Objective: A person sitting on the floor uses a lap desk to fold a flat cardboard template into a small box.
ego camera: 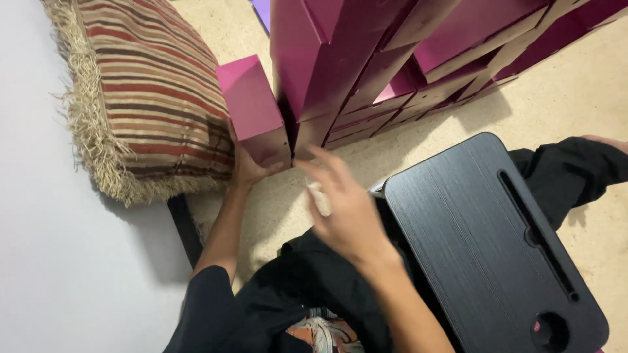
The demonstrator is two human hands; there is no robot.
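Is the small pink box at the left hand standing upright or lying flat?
Upright: the pink box stands tall on the floor, left hand gripping its base.

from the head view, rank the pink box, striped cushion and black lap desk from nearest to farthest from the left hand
1. pink box: the left hand holds its lower end.
2. striped cushion: just left of that hand.
3. black lap desk: off to the right, past the right hand.
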